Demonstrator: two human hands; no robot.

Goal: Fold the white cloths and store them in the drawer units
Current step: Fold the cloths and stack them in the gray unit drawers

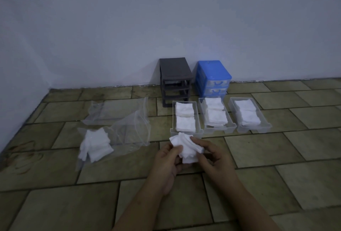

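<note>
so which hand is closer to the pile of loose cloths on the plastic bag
Left. The left hand sits on the side nearer the pile of loose cloths, with bare floor between them. The right hand is beyond it, on the far side of the cloth both hands grip.

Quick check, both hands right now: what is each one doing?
Left hand: pinches the white cloth.
Right hand: pinches the same cloth from the other side.

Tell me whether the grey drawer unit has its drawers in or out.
Out. The grey drawer unit shows empty slots, and three clear drawers holding folded cloths sit on the floor before it.
</note>
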